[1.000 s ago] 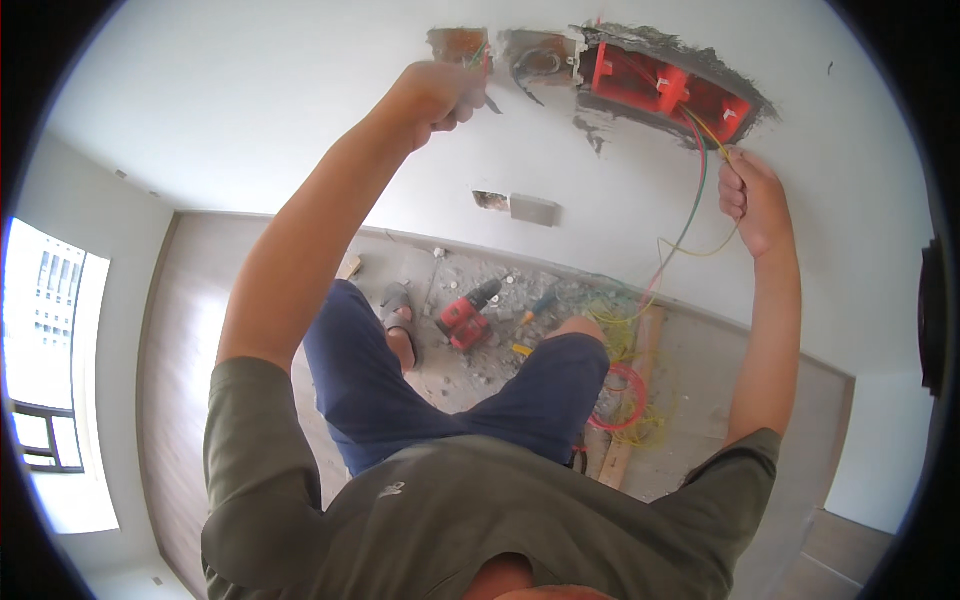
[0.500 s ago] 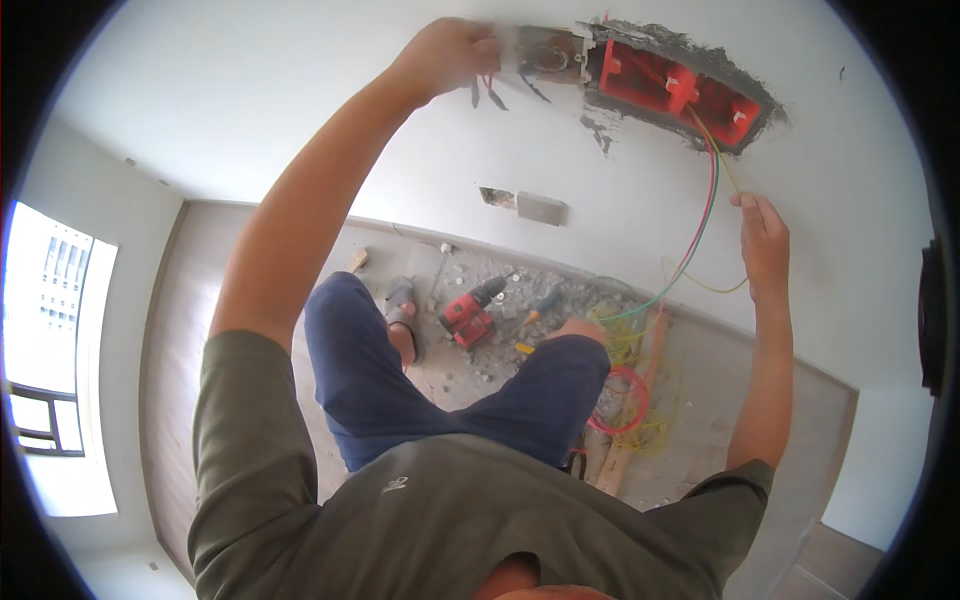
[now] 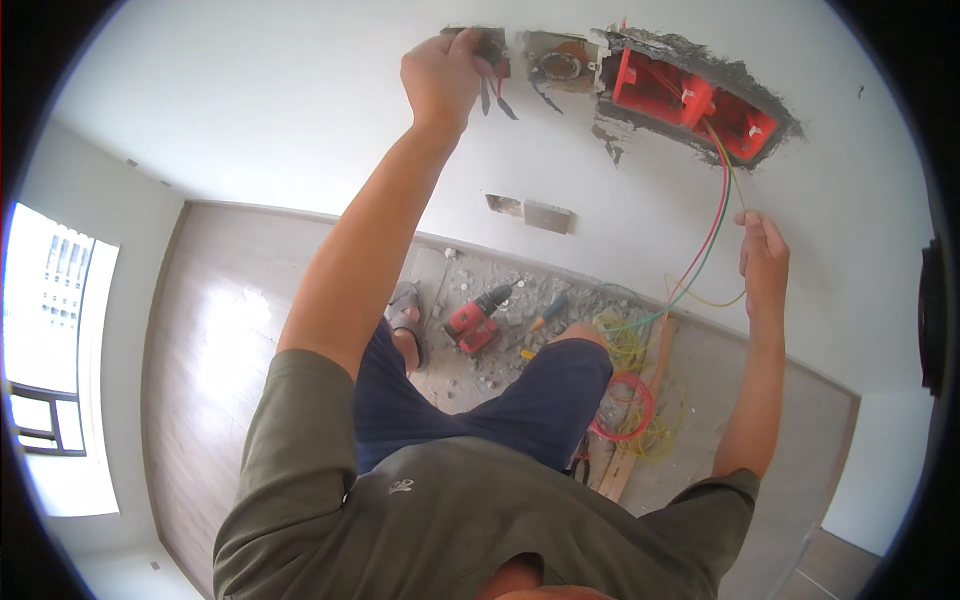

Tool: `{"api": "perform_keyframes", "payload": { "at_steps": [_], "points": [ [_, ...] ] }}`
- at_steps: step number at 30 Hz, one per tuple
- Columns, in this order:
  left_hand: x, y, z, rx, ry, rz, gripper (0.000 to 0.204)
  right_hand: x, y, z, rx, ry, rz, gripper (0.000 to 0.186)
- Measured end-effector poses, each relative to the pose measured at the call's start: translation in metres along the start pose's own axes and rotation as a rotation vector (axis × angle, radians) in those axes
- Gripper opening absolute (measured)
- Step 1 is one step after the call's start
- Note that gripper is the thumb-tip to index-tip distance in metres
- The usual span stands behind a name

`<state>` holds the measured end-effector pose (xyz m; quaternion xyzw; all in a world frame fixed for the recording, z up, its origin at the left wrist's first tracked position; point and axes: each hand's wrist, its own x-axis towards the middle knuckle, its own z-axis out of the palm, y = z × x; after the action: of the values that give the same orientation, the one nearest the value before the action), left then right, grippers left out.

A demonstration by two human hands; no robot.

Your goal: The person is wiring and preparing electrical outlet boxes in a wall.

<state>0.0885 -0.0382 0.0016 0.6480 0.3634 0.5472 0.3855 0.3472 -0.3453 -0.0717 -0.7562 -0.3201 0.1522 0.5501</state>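
My left hand [image 3: 440, 82] is raised to the wall with its fingers curled at a dark wall opening [image 3: 492, 52]. Its fingertips are partly hidden, so what they grip is unclear; red and black wire ends hang just below them. To the right is an open wall box [image 3: 585, 50] with a coiled wire inside, then a red double junction box [image 3: 655, 88] set in rough grey mortar. From the red box come a red wire [image 3: 716, 212], a green wire [image 3: 704, 262] and a yellow wire [image 3: 740, 192]. My right hand [image 3: 765, 262] pinches the yellow one below the box.
A smaller wall opening [image 3: 503, 205] with a pale cover [image 3: 548, 217] sits lower. On the floor, rubble [image 3: 480, 375] surrounds a red drill [image 3: 466, 318] and a screwdriver [image 3: 548, 311]. A red wire coil [image 3: 648, 408] and tangled yellow wire lie by a wooden plank [image 3: 618, 470].
My left hand has turned and dropped slightly, exposing the dark opening, and its elbow has swung inward. My right hand keeps its pinch on the yellow wire, slightly lower.
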Motion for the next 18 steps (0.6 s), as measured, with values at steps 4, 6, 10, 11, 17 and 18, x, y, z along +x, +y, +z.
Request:
{"api": "perform_keyframes", "payload": {
  "at_steps": [4,6,10,11,17,18],
  "points": [
    [-0.016,-0.020,-0.008,0.243,0.153,0.404,0.016,0.007,0.004,0.005,0.024,0.007,0.006,0.033],
    [-0.024,-0.025,-0.013,0.479,0.218,0.875,0.024,0.008,0.005,0.007,0.020,0.013,0.019,0.034],
    [-0.035,-0.018,-0.010,0.758,0.081,0.782,0.038,0.009,0.012,0.006,0.028,0.020,0.020,0.034],
    [-0.035,-0.018,-0.012,0.760,0.081,0.782,0.038,0.009,0.012,0.007,0.022,0.027,0.022,0.034],
    [-0.042,-0.019,-0.016,0.839,0.064,0.740,0.047,0.004,0.004,0.010,0.007,0.051,0.021,0.032],
    [-0.045,-0.025,-0.017,0.832,0.064,0.775,0.050,0.006,0.006,0.010,0.005,0.055,0.022,0.032]
  ]
}}
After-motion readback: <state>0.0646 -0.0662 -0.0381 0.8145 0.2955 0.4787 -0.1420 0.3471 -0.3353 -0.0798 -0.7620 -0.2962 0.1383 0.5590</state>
